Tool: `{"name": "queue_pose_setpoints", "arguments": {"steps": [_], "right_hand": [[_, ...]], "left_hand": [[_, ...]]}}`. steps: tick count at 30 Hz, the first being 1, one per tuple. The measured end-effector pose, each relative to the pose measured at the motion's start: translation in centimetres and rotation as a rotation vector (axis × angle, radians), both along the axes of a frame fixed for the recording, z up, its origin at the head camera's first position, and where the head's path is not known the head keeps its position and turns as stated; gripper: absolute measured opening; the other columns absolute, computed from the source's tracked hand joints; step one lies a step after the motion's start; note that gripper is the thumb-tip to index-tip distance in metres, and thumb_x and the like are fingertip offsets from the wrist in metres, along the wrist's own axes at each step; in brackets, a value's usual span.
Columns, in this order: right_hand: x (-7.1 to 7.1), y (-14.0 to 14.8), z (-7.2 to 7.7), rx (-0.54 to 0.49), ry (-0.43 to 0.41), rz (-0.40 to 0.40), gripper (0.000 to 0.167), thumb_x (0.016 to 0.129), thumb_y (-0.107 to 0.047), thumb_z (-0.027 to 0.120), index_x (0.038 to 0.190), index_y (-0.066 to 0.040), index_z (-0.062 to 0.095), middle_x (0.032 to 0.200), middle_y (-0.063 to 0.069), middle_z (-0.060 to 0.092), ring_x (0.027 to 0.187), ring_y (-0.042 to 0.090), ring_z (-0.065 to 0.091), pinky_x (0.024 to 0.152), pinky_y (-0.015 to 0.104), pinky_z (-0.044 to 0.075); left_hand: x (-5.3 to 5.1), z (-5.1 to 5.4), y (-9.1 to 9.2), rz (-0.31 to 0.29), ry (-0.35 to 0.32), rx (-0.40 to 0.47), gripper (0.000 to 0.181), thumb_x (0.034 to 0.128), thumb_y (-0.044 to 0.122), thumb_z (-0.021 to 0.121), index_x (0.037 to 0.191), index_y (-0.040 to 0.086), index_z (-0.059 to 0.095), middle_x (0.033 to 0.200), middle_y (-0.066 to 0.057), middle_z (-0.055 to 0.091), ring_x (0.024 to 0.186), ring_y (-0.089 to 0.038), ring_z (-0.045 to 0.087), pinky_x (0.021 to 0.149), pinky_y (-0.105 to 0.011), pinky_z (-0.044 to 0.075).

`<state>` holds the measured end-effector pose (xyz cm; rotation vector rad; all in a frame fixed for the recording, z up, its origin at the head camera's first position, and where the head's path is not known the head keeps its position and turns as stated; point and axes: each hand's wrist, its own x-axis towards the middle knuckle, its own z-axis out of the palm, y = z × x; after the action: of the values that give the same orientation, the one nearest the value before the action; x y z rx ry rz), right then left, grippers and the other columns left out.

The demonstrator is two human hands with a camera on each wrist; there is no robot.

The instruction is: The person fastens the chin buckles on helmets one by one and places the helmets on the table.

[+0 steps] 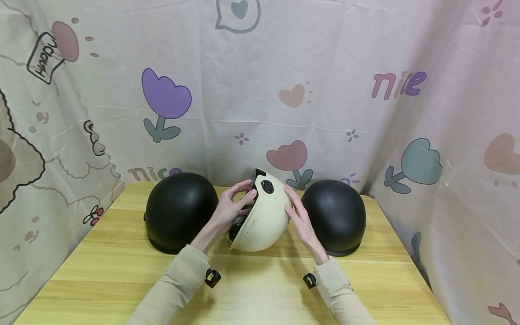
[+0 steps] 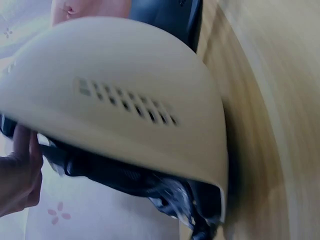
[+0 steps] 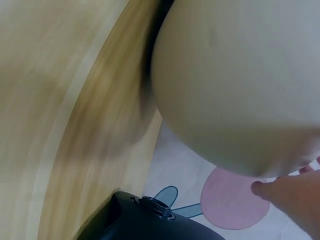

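Observation:
A cream helmet (image 1: 270, 219) is tilted on its side between both hands, its open underside facing left. Dark padding and straps (image 2: 125, 175) show inside, and a row of vent slots (image 2: 130, 105) runs along the shell. At the rim, my left hand (image 1: 227, 208) grips the edge, its fingers partly hidden by the helmet. My right hand (image 1: 304, 222) rests fairly straight fingers against the outer shell on the right; only part of this hand (image 3: 292, 197) enters the right wrist view. Whether the helmet touches the table is unclear.
One black helmet (image 1: 180, 212) stands to the left on the wooden table (image 1: 260, 293), and another black helmet (image 1: 335, 216) stands close to the right hand. A printed curtain (image 1: 243, 67) hangs behind the table and along both sides.

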<state>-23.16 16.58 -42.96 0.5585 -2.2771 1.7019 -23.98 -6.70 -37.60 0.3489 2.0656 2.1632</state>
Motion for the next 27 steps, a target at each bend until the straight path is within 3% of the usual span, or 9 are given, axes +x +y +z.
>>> {"name": "queue_pose_setpoints", "arguments": {"steps": [2,6,9,13,23,27], "right_hand": [[0.0,0.0,-0.1,0.017,0.0,-0.03,0.051,0.107,-0.018,0.044,0.156,-0.008,0.036,0.166,0.015,0.027,0.156,0.032,0.018,0.125,0.058,0.016],[0.2,-0.3,0.0,0.079,0.037,-0.107,0.055,0.104,-0.023,0.051,0.155,-0.009,0.038,0.164,0.015,0.031,0.154,0.037,0.022,0.123,0.062,0.017],[0.3,-0.4,0.2,0.122,0.085,-0.17,0.06,0.099,-0.028,0.058,0.153,-0.006,0.041,0.16,0.018,0.039,0.149,0.042,0.028,0.121,0.064,0.02],[0.4,-0.3,0.3,0.135,0.092,-0.206,0.063,0.096,-0.032,0.06,0.151,-0.006,0.044,0.155,0.021,0.044,0.146,0.042,0.032,0.12,0.063,0.021],[0.9,0.3,0.9,0.194,0.047,-0.22,0.079,0.094,-0.046,0.059,0.152,0.003,0.039,0.157,0.024,0.039,0.148,0.045,0.027,0.122,0.062,0.021],[0.8,0.4,1.0,0.168,0.09,-0.205,0.072,0.092,-0.038,0.064,0.151,-0.002,0.043,0.156,0.021,0.042,0.148,0.042,0.029,0.122,0.059,0.022]], "left_hand": [[-0.2,-0.4,-0.4,-0.02,-0.005,0.016,0.051,0.1014,0.024,0.062,0.149,0.012,0.048,0.145,-0.014,0.043,0.102,-0.016,0.068,0.094,-0.041,0.059],[-0.5,-1.5,-1.6,-0.007,0.023,-0.01,0.051,0.1022,0.024,0.06,0.148,0.006,0.047,0.145,-0.018,0.044,0.118,-0.03,0.064,0.099,-0.04,0.056],[-0.7,-2.7,-2.6,0.031,0.065,-0.117,0.051,0.1021,0.028,0.06,0.147,0.006,0.049,0.143,-0.019,0.05,0.127,-0.034,0.056,0.106,-0.039,0.051],[-1.1,-4.4,-3.7,0.042,0.101,-0.226,0.048,0.1015,0.028,0.061,0.145,0.008,0.053,0.138,-0.018,0.057,0.127,-0.032,0.054,0.104,-0.035,0.044],[-1.4,-6.8,-4.6,-0.024,0.226,-0.337,0.049,0.0973,0.022,0.067,0.141,0.003,0.055,0.141,-0.022,0.057,0.134,-0.039,0.049,0.119,-0.06,0.029],[-1.2,-7.3,-4.8,-0.038,0.257,-0.373,0.053,0.0945,0.021,0.071,0.142,0.003,0.054,0.142,-0.021,0.056,0.135,-0.039,0.048,0.119,-0.063,0.028]]}}
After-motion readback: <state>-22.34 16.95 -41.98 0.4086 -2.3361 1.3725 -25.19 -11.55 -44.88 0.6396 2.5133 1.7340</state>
